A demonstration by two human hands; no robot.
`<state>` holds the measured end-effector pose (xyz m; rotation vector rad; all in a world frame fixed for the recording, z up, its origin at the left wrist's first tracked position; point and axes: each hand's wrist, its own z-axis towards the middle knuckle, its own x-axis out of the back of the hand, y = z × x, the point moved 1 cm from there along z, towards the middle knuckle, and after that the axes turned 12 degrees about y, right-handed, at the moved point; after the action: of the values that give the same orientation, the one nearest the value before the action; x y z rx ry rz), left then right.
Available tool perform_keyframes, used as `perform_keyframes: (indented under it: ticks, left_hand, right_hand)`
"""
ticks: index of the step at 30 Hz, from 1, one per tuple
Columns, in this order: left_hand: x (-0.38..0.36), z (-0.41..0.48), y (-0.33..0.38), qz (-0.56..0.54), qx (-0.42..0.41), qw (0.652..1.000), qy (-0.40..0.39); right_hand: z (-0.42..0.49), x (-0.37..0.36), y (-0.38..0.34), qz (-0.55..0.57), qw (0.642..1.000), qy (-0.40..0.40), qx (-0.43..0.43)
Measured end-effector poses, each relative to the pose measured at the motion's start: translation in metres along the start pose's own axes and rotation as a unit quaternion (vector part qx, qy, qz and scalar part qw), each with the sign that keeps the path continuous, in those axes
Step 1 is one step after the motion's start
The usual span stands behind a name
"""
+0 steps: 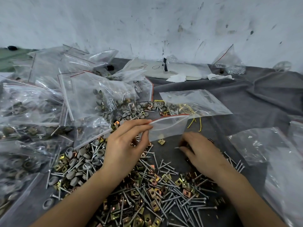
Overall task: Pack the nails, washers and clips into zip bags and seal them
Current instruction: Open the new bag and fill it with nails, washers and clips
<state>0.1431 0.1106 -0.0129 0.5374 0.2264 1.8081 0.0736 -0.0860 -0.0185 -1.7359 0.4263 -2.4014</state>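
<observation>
My left hand (126, 145) pinches the red-striped mouth of a small clear zip bag (168, 128) and holds it up above the table. A brass clip (161, 142) lies just under the bag. My right hand (201, 151) is low on the grey cloth, fingers curled over loose pieces; it is blurred, so what it holds is unclear. Loose silver nails (177, 199) and brass clips (154, 192) lie heaped between my forearms. Grey round washers (85, 161) lie in a heap to the left.
Filled zip bags (65, 102) pile up at left. A clear bag with yellow wire ties (195, 104) lies behind the held bag. Empty bags (262, 148) lie at right. A white pad (178, 69) rests near the wall. Grey cloth (254, 95) covers the table.
</observation>
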Motion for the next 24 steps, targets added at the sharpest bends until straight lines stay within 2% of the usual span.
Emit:
perform_keyframes:
  ticks: [2, 3, 4, 6, 7, 9, 14, 19, 24]
  left_hand:
    - [0.0, 0.0, 0.001, -0.011, -0.003, 1.0, -0.007]
    - [-0.001, 0.0, 0.002, -0.016, -0.01, 1.0, -0.011]
    - [-0.001, 0.0, 0.002, -0.02, -0.02, 0.999, -0.018]
    - [-0.001, 0.0, 0.001, -0.029, -0.043, 0.998, -0.04]
    - [-0.002, 0.0, 0.001, -0.035, -0.054, 0.997, -0.053]
    - [-0.002, -0.001, 0.001, -0.045, -0.072, 0.994, -0.074]
    - [-0.002, -0.003, 0.0, -0.057, -0.083, 0.991, -0.086]
    - [-0.002, -0.002, 0.001, -0.06, -0.08, 0.992, -0.077]
    - [-0.001, -0.002, 0.002, -0.058, -0.082, 0.991, -0.087]
  right_hand:
    - [-0.003, 0.007, -0.014, 0.08, 0.995, -0.002, 0.062]
    - [-0.005, 0.011, -0.022, 0.115, 0.988, 0.047, 0.093]
    - [-0.008, 0.014, -0.03, 0.135, 0.974, 0.129, 0.127]
    - [-0.015, 0.018, -0.042, 0.12, 0.928, 0.301, 0.181]
    - [-0.018, 0.019, -0.045, 0.103, 0.907, 0.36, 0.191]
    - [-0.019, 0.021, -0.047, 0.074, 0.884, 0.423, 0.184]
    - [-0.015, 0.016, -0.04, 0.055, 0.902, 0.4, 0.157]
    - [-0.015, 0.017, -0.04, 0.07, 0.898, 0.398, 0.176]
    - [-0.014, 0.01, -0.039, 0.019, 0.913, 0.373, 0.162]
